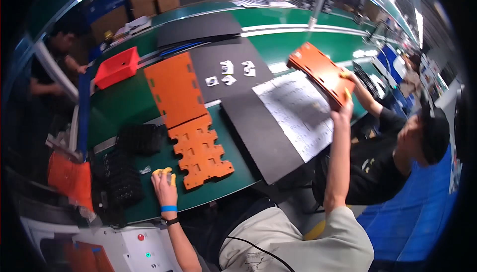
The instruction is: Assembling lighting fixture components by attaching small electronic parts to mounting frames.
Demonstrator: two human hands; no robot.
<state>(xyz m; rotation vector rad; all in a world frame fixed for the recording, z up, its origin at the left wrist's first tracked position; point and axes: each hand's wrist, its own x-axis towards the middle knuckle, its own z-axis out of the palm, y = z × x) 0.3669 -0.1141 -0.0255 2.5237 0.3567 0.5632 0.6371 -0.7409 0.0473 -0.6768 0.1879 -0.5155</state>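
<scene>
My right hand [342, 111], with yellow finger covers, grips the near end of an orange plastic panel [317, 69] raised over the right side of the table. A co-worker's hand [349, 75] is on the same panel's right edge. My left hand [164, 186], also with yellow finger covers, is low over the green table with its fingers curled; a small greyish thing shows between them, too small to name. Beside it lies an orange notched plate [201, 153], joining a flat slotted orange panel [175, 89] farther back. A small clear packet [145, 170] lies just left of that hand.
Black ribbed parts [121, 177] are stacked at the left, and a red bin [117, 67] stands behind. White sheets [293, 108] cover part of a dark board [258, 143]. Several small white packets [227, 67] lie on dark matting. The co-worker [382, 157] is close at right.
</scene>
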